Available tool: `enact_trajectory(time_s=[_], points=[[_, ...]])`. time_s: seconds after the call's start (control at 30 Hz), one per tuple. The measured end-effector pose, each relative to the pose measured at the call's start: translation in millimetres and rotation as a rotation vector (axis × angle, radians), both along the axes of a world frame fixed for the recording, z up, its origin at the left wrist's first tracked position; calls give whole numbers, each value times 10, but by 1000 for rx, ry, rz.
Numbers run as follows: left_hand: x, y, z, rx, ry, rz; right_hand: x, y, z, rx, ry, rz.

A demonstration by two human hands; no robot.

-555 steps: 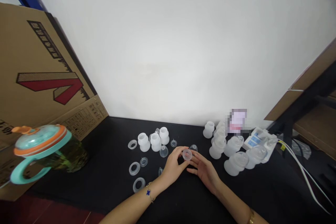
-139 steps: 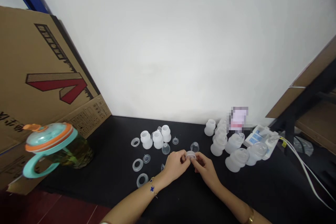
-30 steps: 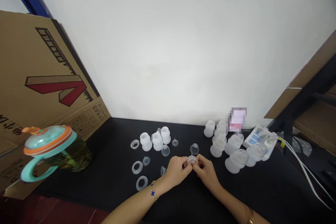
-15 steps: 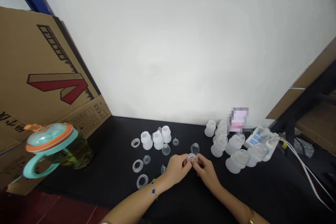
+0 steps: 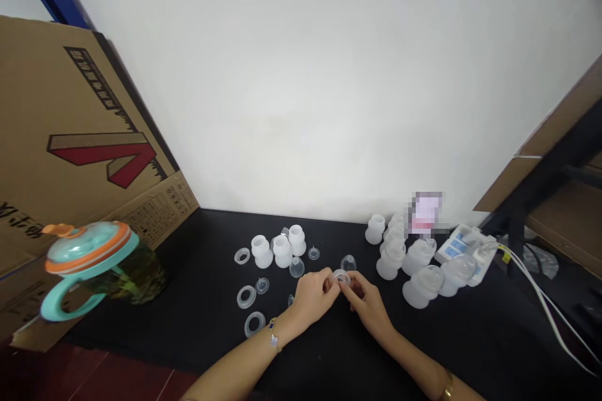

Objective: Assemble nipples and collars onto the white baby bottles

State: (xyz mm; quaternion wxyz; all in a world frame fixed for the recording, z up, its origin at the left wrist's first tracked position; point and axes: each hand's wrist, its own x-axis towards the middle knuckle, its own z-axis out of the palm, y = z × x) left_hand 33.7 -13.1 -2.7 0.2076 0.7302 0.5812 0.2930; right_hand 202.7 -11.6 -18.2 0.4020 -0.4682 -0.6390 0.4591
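Observation:
Between the fingers of both hands is a translucent bottle collar ring (image 5: pixel 342 276), held just above the black table. My left hand (image 5: pixel 315 292) grips its left side with fingers curled in. On the other side, my right hand (image 5: pixel 365 301) pinches it between thumb and fingers. Right behind the ring stands a clear dome cap (image 5: pixel 348 262). A clear nipple-like piece (image 5: pixel 313 253) lies beyond my left hand, close to a second dome cap (image 5: pixel 296 267). Another small clear part (image 5: pixel 291 300) is partly hidden by my left wrist. What sits inside the held ring is unclear.
White bottles (image 5: pixel 262 252) stand at centre left, with loose rings (image 5: pixel 246 296) in front. Capped bottles (image 5: pixel 424 286) crowd the right, beside a power strip (image 5: pixel 457 244) with white cables (image 5: pixel 536 285). A large jug (image 5: pixel 94 263) and a cardboard box (image 5: pixel 89 119) occupy the left.
Both hands still hold the ring, which has shifted slightly left and up and tilted a little. My left fingers have curled further. The view has moved slightly.

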Motion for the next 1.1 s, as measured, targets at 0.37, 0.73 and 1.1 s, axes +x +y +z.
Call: enact_trajectory(time_s=[0.37, 0.73, 1.1], points=[[-23, 8, 41, -16, -63, 26, -20, -19, 70, -29, 32, 35], [-8, -6, 23, -24, -111, -64, -7, -38, 61, -25, 49, 44], [-4, 20, -7, -61, -192, -60, -11, -27, 65, -36, 69, 69]])
